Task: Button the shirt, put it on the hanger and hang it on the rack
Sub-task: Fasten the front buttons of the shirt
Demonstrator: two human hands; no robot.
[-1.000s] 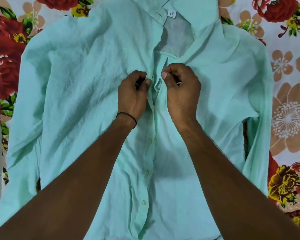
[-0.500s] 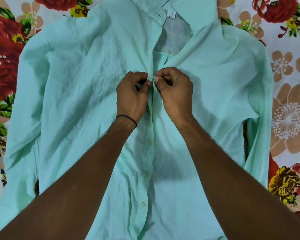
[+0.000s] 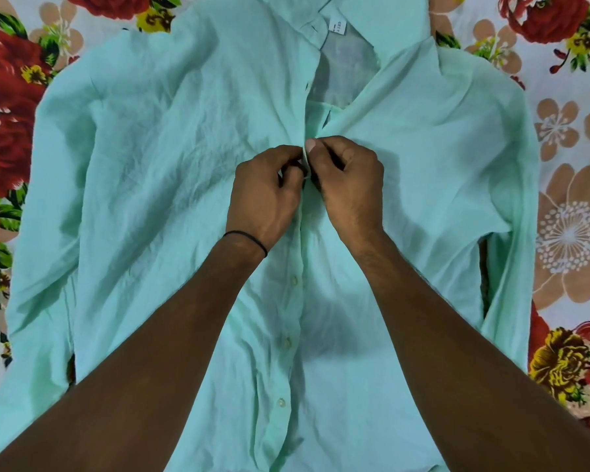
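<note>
The mint-green shirt [image 3: 150, 158] lay flat, front up, spread across a floral bedsheet [image 3: 566, 206], its collar [image 3: 382, 25] toward the top of the view and its sleeves out to either side. Three buttons [image 3: 294, 280] lower down the placket appeared fastened, running in a line toward the hem. Above the hands the front was open, showing the inside of the back panel and a small white size label [image 3: 339, 27] at the neck.

The step in hand was the buttoning, at a button high on the chest. The left hand [image 3: 266, 195] and the right hand [image 3: 349, 185] were drawn close together at the placket, knuckles nearly touching, each pinching an edge of the shirt front between thumb and fingers. The right thumb [image 3: 311, 144] pressed against the raised fold of cloth between them. The button itself was hidden inside the pinch, so whether it had gone through its hole could not be told. A thin black band [image 3: 246, 237] circled the left wrist.

The next move likely called for pushing that button fully through and tugging the placket flat, then shifting both hands up toward the neck for whatever buttons remained. No hanger or rack was in view, so those steps looked some way off.
</note>
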